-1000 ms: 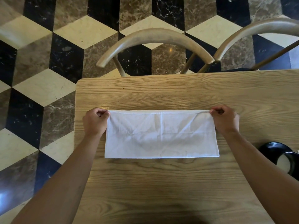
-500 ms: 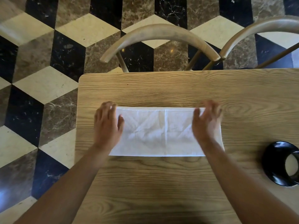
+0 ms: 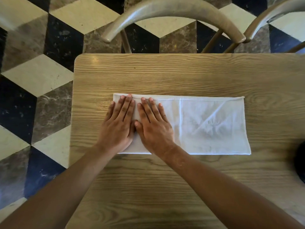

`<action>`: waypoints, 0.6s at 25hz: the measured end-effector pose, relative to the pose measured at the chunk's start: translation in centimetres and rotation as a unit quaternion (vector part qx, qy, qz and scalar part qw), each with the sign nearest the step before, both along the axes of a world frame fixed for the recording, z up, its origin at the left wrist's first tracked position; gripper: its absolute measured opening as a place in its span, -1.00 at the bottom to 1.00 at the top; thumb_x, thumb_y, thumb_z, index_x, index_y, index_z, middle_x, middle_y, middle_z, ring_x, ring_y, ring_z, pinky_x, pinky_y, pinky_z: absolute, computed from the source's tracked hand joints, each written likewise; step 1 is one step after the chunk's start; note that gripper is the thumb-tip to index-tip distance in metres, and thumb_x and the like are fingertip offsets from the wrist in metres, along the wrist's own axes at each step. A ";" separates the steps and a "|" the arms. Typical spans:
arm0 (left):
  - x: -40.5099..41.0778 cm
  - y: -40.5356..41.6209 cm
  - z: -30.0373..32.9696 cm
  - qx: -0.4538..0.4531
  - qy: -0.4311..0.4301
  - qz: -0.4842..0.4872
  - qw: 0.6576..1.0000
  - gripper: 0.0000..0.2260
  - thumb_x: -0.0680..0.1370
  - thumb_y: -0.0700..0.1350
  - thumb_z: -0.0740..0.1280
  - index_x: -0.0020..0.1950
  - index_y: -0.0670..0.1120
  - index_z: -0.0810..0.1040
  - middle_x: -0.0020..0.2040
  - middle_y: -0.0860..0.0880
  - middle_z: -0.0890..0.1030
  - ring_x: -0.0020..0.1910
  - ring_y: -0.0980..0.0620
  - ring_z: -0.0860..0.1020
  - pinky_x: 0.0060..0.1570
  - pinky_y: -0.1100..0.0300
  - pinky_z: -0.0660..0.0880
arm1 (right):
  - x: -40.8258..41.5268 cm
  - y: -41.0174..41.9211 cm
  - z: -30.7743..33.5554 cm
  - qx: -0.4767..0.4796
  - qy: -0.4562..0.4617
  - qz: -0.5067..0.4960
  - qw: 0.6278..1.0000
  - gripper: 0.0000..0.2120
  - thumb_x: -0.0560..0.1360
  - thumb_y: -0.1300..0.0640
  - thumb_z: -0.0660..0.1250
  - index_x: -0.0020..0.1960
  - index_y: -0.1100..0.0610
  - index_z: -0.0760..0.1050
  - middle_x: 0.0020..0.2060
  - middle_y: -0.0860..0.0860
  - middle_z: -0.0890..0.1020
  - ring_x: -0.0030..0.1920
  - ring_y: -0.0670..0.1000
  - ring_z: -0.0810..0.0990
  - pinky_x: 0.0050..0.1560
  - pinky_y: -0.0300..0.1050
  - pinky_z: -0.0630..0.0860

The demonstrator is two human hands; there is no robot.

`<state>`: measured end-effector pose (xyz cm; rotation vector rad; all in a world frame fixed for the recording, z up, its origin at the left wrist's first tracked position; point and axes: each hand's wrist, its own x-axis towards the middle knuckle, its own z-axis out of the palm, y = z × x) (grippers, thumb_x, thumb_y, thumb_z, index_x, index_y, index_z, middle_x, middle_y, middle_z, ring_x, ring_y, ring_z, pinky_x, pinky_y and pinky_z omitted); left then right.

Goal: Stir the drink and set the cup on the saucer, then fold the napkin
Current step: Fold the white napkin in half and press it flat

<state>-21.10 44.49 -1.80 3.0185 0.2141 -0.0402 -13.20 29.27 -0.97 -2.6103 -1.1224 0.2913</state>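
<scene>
A white cloth napkin (image 3: 209,126), folded into a long rectangle, lies flat on the wooden table (image 3: 165,76). My left hand (image 3: 119,124) and my right hand (image 3: 154,124) rest side by side, palms down and fingers spread, on the napkin's left end. Neither hand grips anything. At the right frame edge only a dark sliver of the black saucer (image 3: 300,162) shows; the cup is out of view.
Two curved wooden chair backs (image 3: 173,9) stand behind the table's far edge. The table's left edge (image 3: 72,129) borders a black, cream and brown patterned marble floor (image 3: 36,76).
My hands let go of the napkin's far corners, laid flat on it, then slid together onto its left end. The camera view shifted left, pushing the saucer nearly out of frame.
</scene>
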 end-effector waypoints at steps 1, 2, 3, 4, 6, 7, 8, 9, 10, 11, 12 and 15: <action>0.0 0.0 0.0 0.005 -0.001 0.002 1.000 -0.41 0.67 0.02 0.09 0.65 -0.22 0.11 0.68 -0.16 0.10 0.68 -0.13 0.05 0.61 -0.19 0.10 | 0.2 -0.3 0.0 -0.012 -0.006 0.001 1.000 -0.39 0.68 -0.12 0.01 0.62 0.18 0.16 0.62 0.09 0.18 0.64 0.09 0.05 0.63 0.11 -0.04; 0.1 -0.1 0.0 0.008 0.001 0.004 1.000 -0.40 0.68 0.04 0.08 0.66 -0.21 0.11 0.68 -0.15 0.10 0.68 -0.12 0.05 0.61 -0.20 0.10 | 0.5 -0.7 0.0 -0.022 -0.010 0.000 1.000 -0.37 0.68 -0.17 0.00 0.63 0.17 0.14 0.63 0.07 0.16 0.65 0.07 0.03 0.63 0.10 -0.07; 0.1 -0.2 0.2 0.008 0.004 0.006 1.000 -0.39 0.68 0.08 0.06 0.66 -0.20 0.10 0.68 -0.15 0.10 0.68 -0.12 0.05 0.62 -0.19 0.08 | 0.8 -1.3 0.0 -0.030 -0.014 -0.002 0.999 -0.34 0.67 -0.20 0.01 0.64 0.16 0.12 0.64 0.06 0.14 0.65 0.06 0.02 0.63 0.11 -0.07; 0.2 -0.3 0.3 0.007 0.007 0.007 1.000 -0.37 0.68 0.13 0.04 0.67 -0.19 0.09 0.69 -0.14 0.09 0.68 -0.12 0.04 0.63 -0.17 0.06 | 1.3 -2.1 0.0 -0.037 -0.018 -0.004 0.999 -0.32 0.66 -0.21 0.02 0.64 0.16 0.11 0.64 0.05 0.12 0.65 0.06 0.02 0.63 0.12 -0.06; 0.2 -0.3 0.4 0.004 0.011 0.009 1.000 -0.33 0.67 0.18 0.03 0.67 -0.17 0.06 0.69 -0.13 0.06 0.68 -0.10 0.02 0.63 -0.15 0.04 | 2.6 -4.8 -0.1 -0.051 -0.032 -0.011 0.998 -0.32 0.65 -0.20 0.05 0.64 0.15 0.10 0.64 0.05 0.11 0.64 0.07 0.04 0.62 0.17 0.01; 0.2 -0.3 0.4 0.005 0.013 0.010 1.000 -0.32 0.67 0.20 0.02 0.68 -0.17 0.05 0.69 -0.12 0.05 0.68 -0.10 0.01 0.63 -0.16 0.04 | 3.5 -6.6 -0.1 -0.060 -0.043 -0.020 0.997 -0.32 0.65 -0.20 0.05 0.64 0.15 0.09 0.65 0.04 0.11 0.64 0.08 0.05 0.61 0.17 0.03; 0.2 -0.3 0.3 0.006 0.014 0.011 1.000 -0.32 0.66 0.20 0.02 0.68 -0.17 0.05 0.70 -0.12 0.05 0.68 -0.10 0.01 0.63 -0.17 0.05 | 4.4 -8.5 -0.2 -0.070 -0.050 -0.036 0.996 -0.32 0.65 -0.20 0.04 0.65 0.14 0.08 0.65 0.04 0.10 0.64 0.08 0.05 0.61 0.17 0.03; 0.1 -0.3 0.3 0.006 0.013 0.011 1.000 -0.32 0.66 0.20 0.02 0.68 -0.17 0.05 0.70 -0.12 0.05 0.68 -0.10 0.01 0.62 -0.17 0.06 | 5.4 -10.6 -0.2 -0.077 -0.052 -0.055 0.994 -0.31 0.65 -0.21 0.02 0.65 0.13 0.06 0.65 0.03 0.09 0.65 0.07 0.04 0.61 0.17 0.03; 0.1 -0.2 0.2 0.007 0.012 0.011 1.000 -0.31 0.66 0.20 0.02 0.68 -0.17 0.05 0.70 -0.12 0.05 0.68 -0.10 0.01 0.62 -0.17 0.06 | 6.4 -12.7 -0.2 -0.083 -0.052 -0.078 0.992 -0.30 0.64 -0.23 0.00 0.66 0.12 0.04 0.65 0.03 0.08 0.65 0.06 0.03 0.61 0.16 0.02; 0.2 -0.2 0.3 0.007 0.012 0.011 1.000 -0.31 0.66 0.20 0.02 0.68 -0.17 0.05 0.70 -0.12 0.05 0.68 -0.10 0.01 0.62 -0.17 0.06 | 7.5 -14.8 -0.2 -0.091 -0.050 -0.101 0.989 -0.29 0.64 -0.25 -0.02 0.66 0.11 0.01 0.65 0.03 0.06 0.65 0.06 0.02 0.62 0.15 0.00; 0.2 -0.3 0.3 0.006 0.012 0.010 1.000 -0.31 0.66 0.21 0.02 0.67 -0.17 0.06 0.69 -0.12 0.05 0.68 -0.10 0.01 0.62 -0.17 0.06 | 8.5 -16.8 -0.1 -0.101 -0.046 -0.122 0.986 -0.28 0.64 -0.26 -0.04 0.66 0.10 -0.02 0.66 0.04 0.04 0.65 0.05 0.00 0.62 0.14 -0.01; 0.2 -0.3 0.3 0.000 0.005 0.011 1.000 -0.31 0.66 0.21 0.03 0.67 -0.18 0.09 0.69 -0.12 0.07 0.68 -0.11 0.03 0.62 -0.17 0.06 | 10.9 -21.3 0.1 -0.123 -0.026 -0.154 0.980 -0.25 0.62 -0.30 -0.10 0.66 0.11 -0.08 0.66 0.05 -0.02 0.65 0.03 -0.08 0.63 0.06 -0.08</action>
